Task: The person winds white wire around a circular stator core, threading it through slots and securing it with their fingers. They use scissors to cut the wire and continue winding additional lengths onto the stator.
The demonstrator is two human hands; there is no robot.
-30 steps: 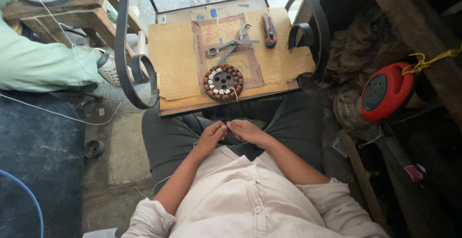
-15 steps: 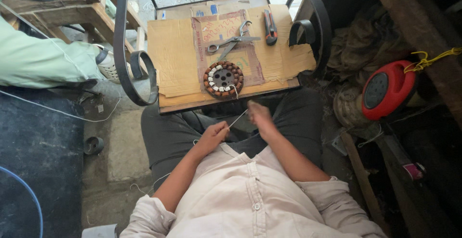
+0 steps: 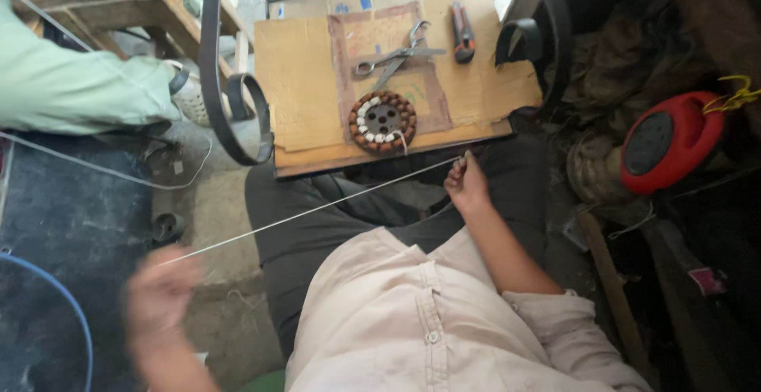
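The person wears a pale pinkish-beige button-front shirt with a stitched placket; two small round buttons show along its front. The sleeves are rolled to about the elbow, the right cuff bunched in loose folds. Dark grey trousers cover both thighs. The left hand is blurred; the right hand is bare, with no ring or watch visible.

Counter: cardboard-covered board.
On it: wound stator ring, scissors, utility knife.
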